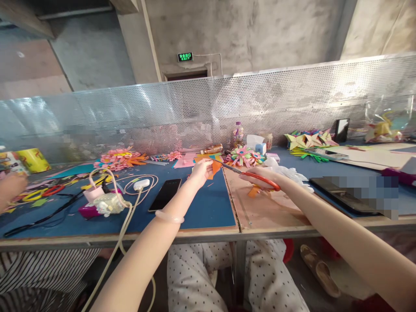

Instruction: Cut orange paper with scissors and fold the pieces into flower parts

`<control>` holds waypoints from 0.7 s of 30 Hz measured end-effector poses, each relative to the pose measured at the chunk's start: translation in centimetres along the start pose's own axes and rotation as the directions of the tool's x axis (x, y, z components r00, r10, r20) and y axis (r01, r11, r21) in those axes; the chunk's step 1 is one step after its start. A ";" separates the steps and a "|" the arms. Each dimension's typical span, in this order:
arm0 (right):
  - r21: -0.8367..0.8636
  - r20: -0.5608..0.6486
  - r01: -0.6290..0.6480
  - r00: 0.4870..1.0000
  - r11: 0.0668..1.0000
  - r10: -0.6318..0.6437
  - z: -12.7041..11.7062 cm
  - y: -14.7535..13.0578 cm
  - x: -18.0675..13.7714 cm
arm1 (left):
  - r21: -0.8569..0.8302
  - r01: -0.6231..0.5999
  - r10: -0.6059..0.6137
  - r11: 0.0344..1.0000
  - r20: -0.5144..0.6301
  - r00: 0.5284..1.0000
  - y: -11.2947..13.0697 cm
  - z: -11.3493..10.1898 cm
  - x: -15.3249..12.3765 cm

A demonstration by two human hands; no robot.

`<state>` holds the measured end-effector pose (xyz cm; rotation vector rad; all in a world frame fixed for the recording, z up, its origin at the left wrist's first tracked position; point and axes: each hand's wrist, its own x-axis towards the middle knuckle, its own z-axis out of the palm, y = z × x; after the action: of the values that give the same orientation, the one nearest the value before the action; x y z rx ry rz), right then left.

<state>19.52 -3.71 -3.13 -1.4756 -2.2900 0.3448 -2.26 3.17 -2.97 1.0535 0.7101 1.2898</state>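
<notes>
My left hand [201,172] pinches a piece of orange paper [215,168] above the blue table mat. Wrapped round the red-orange handles of a pair of scissors [261,179] is my right hand [267,177]. The scissor blades point left and reach the orange paper near my left fingers; whether they are cutting it I cannot tell. Orange scraps [254,190] lie on the bare board under my right hand. Beyond my hands stands a colourful paper flower [243,156], and pink paper sheets [186,160] lie behind my left hand.
A dark phone [165,195] lies left of my left forearm, beside a charger with white cables [142,185]. Crumpled white plastic [289,174] and a black tablet [341,195] are to the right. At far left is another person's hand [12,188]. A perforated metal screen [195,104] backs the table.
</notes>
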 end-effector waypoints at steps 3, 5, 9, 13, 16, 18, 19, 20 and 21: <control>-0.012 -0.008 0.000 1.000 1.000 0.000 0.0 -0.4 -0.2 | 0.000 0.003 -0.003 1.000 0.003 1.000 0.1 0.1 -0.1; -0.014 -0.016 0.001 1.000 1.000 -0.002 0.1 -0.1 -0.1 | 0.002 0.004 -0.004 1.000 0.018 1.000 0.1 0.0 0.0; -0.041 -0.033 -0.066 0.997 0.997 0.065 0.9 1.3 0.9 | 0.011 0.017 -0.017 1.000 0.022 1.000 0.0 -0.3 0.4; -0.131 -0.133 -0.119 0.986 0.984 0.102 1.5 2.5 1.7 | 0.016 0.034 -0.032 0.999 -0.074 0.997 0.1 -0.9 1.0; -0.211 -0.285 -0.197 0.949 0.958 0.132 1.8 2.7 1.7 | 0.033 -0.008 0.013 0.999 -0.148 0.989 0.1 -1.5 1.4; -0.264 -0.319 -0.216 0.939 0.940 0.126 1.9 2.8 1.6 | 0.052 -0.043 0.052 0.998 -0.181 0.982 0.1 -1.7 1.6; -0.288 -0.308 -0.214 0.944 0.934 0.121 2.0 2.8 1.6 | 0.053 -0.060 0.069 0.997 -0.180 0.981 0.0 -1.8 1.6; -0.309 -0.288 -0.206 0.951 0.928 0.115 2.1 2.8 1.6 | 0.045 -0.081 0.087 0.996 -0.161 0.983 0.0 -1.8 1.7; -0.327 -0.263 -0.196 0.959 0.924 0.110 2.2 2.9 1.7 | 0.032 -0.105 0.108 0.994 -0.133 0.985 0.0 -1.8 1.7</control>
<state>20.22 -0.99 -5.97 -1.7656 -2.1195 -0.2071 -3.56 5.21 -3.50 1.0430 0.7819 1.4584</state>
